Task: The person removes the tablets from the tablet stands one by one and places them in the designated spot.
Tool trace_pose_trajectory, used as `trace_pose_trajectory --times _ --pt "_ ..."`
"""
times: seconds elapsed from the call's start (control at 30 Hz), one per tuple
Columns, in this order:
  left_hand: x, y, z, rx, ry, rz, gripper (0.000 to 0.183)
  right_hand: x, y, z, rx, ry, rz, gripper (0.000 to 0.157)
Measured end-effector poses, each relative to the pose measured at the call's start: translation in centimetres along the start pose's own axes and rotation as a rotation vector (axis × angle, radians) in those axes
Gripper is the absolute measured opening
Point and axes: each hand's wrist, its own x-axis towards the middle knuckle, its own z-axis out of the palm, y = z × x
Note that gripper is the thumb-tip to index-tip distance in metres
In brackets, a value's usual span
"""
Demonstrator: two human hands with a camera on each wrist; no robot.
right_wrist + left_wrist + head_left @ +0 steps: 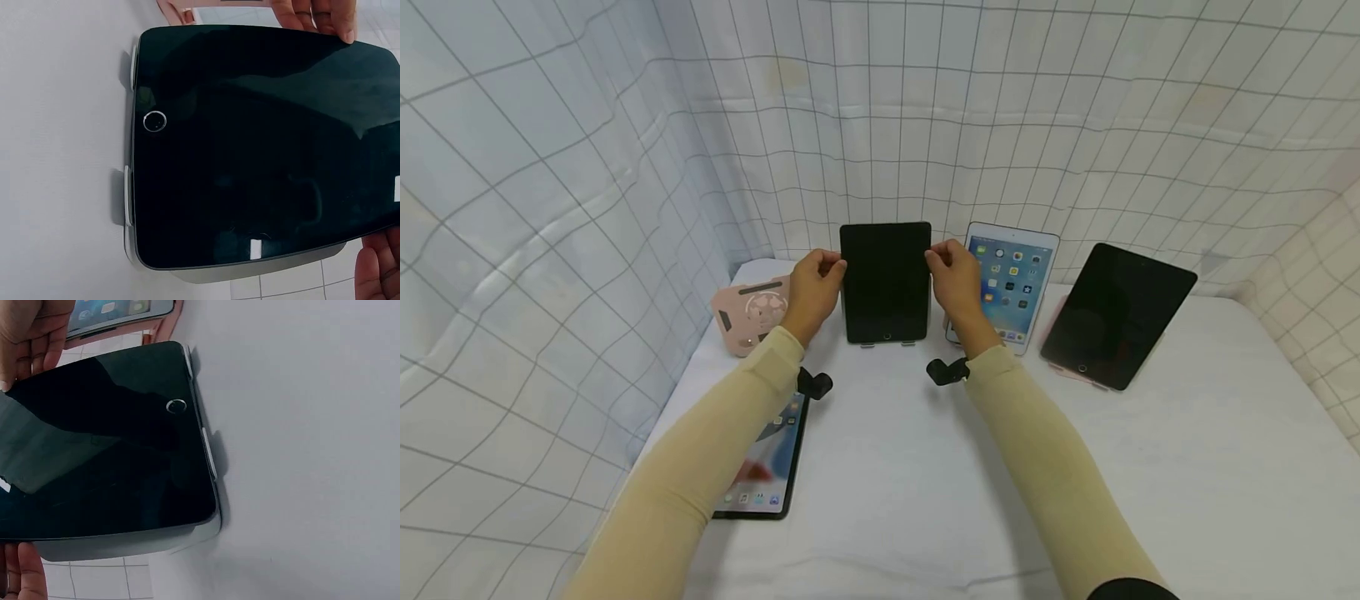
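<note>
A black tablet [887, 283] with a round home button leans upright in a pale stand [128, 545], its lower edge resting behind two small lips. On the tablet's left side edge, the left hand [815, 287] pinches it between thumb and fingers. Opposite, the right hand [957, 279] pinches the right side edge at about the same height. In the right wrist view the tablet's dark screen [250, 137] shows only reflections, and the stand's back part peeks out along one side. Most of the stand is hidden by the tablet.
Just right, a white tablet [1011, 279] with a lit screen leans back. Farther right, another black tablet [1120, 317] tilts on a pink stand. A pink stand [752, 312] is at left, partly behind the left hand. A large lit tablet [767, 467] lies under the left forearm.
</note>
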Motion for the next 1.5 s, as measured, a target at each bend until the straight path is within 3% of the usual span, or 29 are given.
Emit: trace_pose_trajectory --times 0.3,0.57,0.83,1.07,1.5 --pt "-0.8 0.6 -0.8 -0.052 -0.01 0.011 0.024 -0.9 -0.2 -0.4 0.106 -0.003 0.01 0.02" --pt "-1.2 1.5 -2.3 -0.129 -0.122 -0.041 0.023 -1.6 -0.8 -1.9 0.23 -0.105 -0.017 0.017" --pt "-2.1 2.2 -3.7 -0.144 -0.257 -0.071 0.019 -2.5 -1.1 -3.9 0.254 -0.244 0.008 0.015" --pt "-3.6 2.3 -4.7 -0.21 -0.352 -0.142 0.016 -3.7 -1.1 -4.6 0.266 -0.339 0.013 0.015" --pt "-6.1 1.9 -5.7 -0.258 -0.426 -0.216 0.019 -5.9 -1.3 -5.5 0.269 -0.445 0.088 0.012"
